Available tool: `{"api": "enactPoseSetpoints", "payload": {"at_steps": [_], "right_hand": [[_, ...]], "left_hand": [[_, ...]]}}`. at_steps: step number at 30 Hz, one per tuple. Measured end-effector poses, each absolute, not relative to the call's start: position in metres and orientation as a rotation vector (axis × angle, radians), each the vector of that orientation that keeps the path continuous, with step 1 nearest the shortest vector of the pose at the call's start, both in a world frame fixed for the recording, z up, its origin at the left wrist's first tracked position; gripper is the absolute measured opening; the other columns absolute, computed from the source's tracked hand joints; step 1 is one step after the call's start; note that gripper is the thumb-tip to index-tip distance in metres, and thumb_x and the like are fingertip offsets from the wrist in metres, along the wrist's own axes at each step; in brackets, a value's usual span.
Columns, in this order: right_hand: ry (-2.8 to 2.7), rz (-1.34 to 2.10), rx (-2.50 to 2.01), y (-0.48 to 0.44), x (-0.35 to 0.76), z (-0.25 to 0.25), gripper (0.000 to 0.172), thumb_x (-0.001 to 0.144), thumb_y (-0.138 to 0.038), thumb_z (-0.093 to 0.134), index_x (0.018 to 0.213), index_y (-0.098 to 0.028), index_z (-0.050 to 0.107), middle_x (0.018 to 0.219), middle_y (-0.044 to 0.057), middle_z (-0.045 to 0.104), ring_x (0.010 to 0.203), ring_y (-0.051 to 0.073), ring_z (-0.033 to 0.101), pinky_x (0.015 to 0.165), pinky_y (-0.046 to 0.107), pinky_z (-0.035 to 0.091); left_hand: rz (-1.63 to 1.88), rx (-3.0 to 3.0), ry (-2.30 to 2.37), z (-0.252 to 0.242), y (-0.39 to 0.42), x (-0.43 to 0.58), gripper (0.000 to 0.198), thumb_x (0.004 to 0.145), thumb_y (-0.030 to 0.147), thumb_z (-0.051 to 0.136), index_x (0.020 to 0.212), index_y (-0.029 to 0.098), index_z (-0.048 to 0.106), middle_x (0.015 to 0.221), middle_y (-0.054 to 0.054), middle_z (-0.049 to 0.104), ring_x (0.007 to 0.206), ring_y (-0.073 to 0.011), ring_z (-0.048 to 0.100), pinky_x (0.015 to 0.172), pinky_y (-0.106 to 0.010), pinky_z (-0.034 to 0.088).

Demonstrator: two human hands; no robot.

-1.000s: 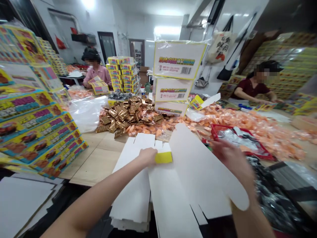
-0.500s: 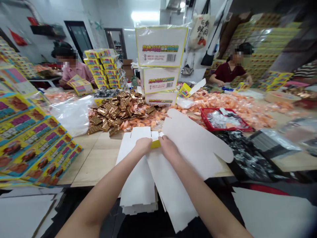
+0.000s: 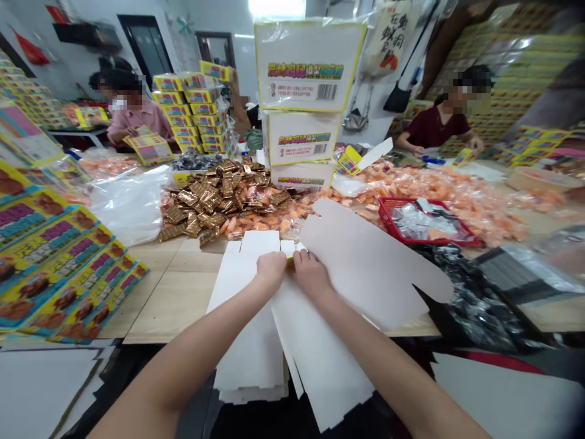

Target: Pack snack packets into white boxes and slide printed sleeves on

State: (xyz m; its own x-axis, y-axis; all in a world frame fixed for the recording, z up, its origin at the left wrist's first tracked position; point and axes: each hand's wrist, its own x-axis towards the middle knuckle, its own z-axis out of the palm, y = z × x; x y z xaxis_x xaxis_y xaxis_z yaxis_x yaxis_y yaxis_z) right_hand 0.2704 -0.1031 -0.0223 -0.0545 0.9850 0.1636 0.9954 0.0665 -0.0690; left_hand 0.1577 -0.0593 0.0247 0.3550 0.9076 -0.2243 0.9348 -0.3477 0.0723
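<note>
My left hand (image 3: 270, 268) and my right hand (image 3: 311, 272) are side by side, both closed on the top edge of a flat white cardboard box blank (image 3: 365, 268) that lifts off a stack of blanks (image 3: 249, 341) on the wooden table (image 3: 173, 299). A sliver of the blank's yellow printed flap (image 3: 289, 260) shows between my fingers. The blank's big rounded flap spreads out to the right of my right hand.
Piles of gold (image 3: 210, 201) and orange sachets (image 3: 434, 195) cover the table behind. A red basket (image 3: 425, 225), black packets (image 3: 470, 292), stacked printed cartons (image 3: 304, 103) and colourful folded boxes (image 3: 55, 256) surround me. Two people sit at the far side.
My right hand came in from the right and joined my left on the blank's edge. The yellow flap is now nearly covered by my fingers.
</note>
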Motion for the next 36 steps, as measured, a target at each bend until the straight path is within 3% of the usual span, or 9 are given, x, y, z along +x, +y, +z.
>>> {"api": "enactPoseSetpoints", "payload": {"at_steps": [4, 8, 13, 17, 20, 23, 29, 32, 36], "right_hand": [[-2.068, -0.059, -2.016, -0.160, 0.262, -0.020, 0.064, 0.087, -0.029, 0.055, 0.145, -0.011, 0.034, 0.147, 0.022, 0.035, 0.126, 0.034, 0.044, 0.097, 0.045, 0.044], [-1.974, 0.018, -2.036, -0.229, 0.278, -0.034, 0.045, 0.085, -0.023, 0.050, 0.130, -0.020, 0.056, 0.116, 0.016, 0.060, 0.105, 0.033, 0.058, 0.087, 0.047, 0.052], [-1.969, 0.166, -2.023, -0.254, 0.287, -0.031, 0.041, 0.089, -0.017, 0.037, 0.118, -0.020, 0.066, 0.106, 0.014, 0.066, 0.105, 0.033, 0.060, 0.095, 0.053, 0.048], [-2.149, 0.835, -1.655, -0.272, 0.318, 0.009, 0.041, 0.092, -0.029, 0.038, 0.122, -0.033, 0.066, 0.127, 0.010, 0.062, 0.127, 0.028, 0.051, 0.104, 0.048, 0.044], [-2.131, 1.668, -1.336, -0.288, 0.363, 0.033, 0.027, 0.087, -0.039, 0.053, 0.105, -0.039, 0.073, 0.097, 0.008, 0.073, 0.097, 0.022, 0.069, 0.082, 0.033, 0.055], [-1.829, 1.544, -1.709, -0.283, 0.384, 0.030, 0.031, 0.071, -0.041, 0.072, 0.101, -0.032, 0.073, 0.079, 0.008, 0.072, 0.069, 0.019, 0.068, 0.062, 0.028, 0.053], [-1.104, 1.094, -1.699, -0.233, 0.323, -0.012, 0.059, 0.086, -0.068, 0.042, 0.079, -0.018, 0.073, 0.078, 0.010, 0.071, 0.087, 0.027, 0.067, 0.094, 0.042, 0.048], [-0.882, 1.287, -1.557, -0.232, 0.314, -0.010, 0.062, 0.084, -0.070, 0.045, 0.091, -0.016, 0.075, 0.107, 0.011, 0.071, 0.107, 0.029, 0.063, 0.106, 0.042, 0.041], [-0.867, 1.199, -1.630, -0.251, 0.341, -0.006, 0.054, 0.078, -0.067, 0.058, 0.099, -0.019, 0.072, 0.117, 0.009, 0.068, 0.127, 0.031, 0.050, 0.115, 0.044, 0.030]], "left_hand": [[0.032, 2.439, 1.582, 0.046, -0.065, 0.134, 0.042, 0.089, 0.034, 0.061, 0.125, 0.012, 0.053, 0.106, -0.013, 0.066, 0.101, -0.0255, 0.064, 0.087, -0.040, 0.052], [0.567, 2.500, 1.299, 0.054, -0.138, 0.089, 0.058, 0.091, 0.023, 0.046, 0.146, 0.022, 0.028, 0.134, -0.013, 0.053, 0.110, -0.0207, 0.059, 0.099, -0.036, 0.047], [0.395, 2.602, 0.795, 0.012, -0.229, 0.074, 0.031, 0.084, 0.011, 0.048, 0.106, 0.029, 0.062, 0.111, -0.003, 0.067, 0.080, -0.0155, 0.066, 0.071, -0.024, 0.054], [0.697, 2.375, 1.332, -0.022, -0.229, 0.086, 0.020, 0.096, 0.023, 0.041, 0.102, 0.023, 0.060, 0.078, -0.001, 0.065, 0.068, -0.0156, 0.065, 0.063, -0.025, 0.053], [0.758, 2.456, 1.525, -0.033, -0.218, 0.087, 0.026, 0.096, 0.020, 0.040, 0.118, 0.020, 0.054, 0.076, -0.002, 0.066, 0.062, -0.0176, 0.065, 0.059, -0.028, 0.053], [0.538, 2.783, 1.121, -0.028, -0.217, 0.081, 0.039, 0.091, 0.008, 0.038, 0.123, 0.023, 0.053, 0.092, -0.006, 0.070, 0.077, -0.0204, 0.068, 0.069, -0.032, 0.056], [0.169, 2.643, 1.196, -0.026, -0.256, 0.084, 0.130, 0.046, 0.042, 0.089, 0.152, 0.020, 0.017, 0.150, -0.020, 0.036, 0.135, -0.0481, 0.034, 0.103, -0.057, 0.044], [0.415, 2.674, 1.335, -0.042, -0.274, 0.095, 0.106, 0.062, 0.021, 0.081, 0.151, 0.021, 0.024, 0.153, -0.017, 0.033, 0.142, -0.0488, 0.016, 0.107, -0.064, 0.035], [0.936, 2.365, 1.297, -0.038, -0.262, 0.105, 0.038, 0.090, 0.012, 0.050, 0.123, 0.027, 0.062, 0.157, -0.008, 0.024, 0.142, -0.0324, 0.030, 0.107, -0.049, 0.043]]}}
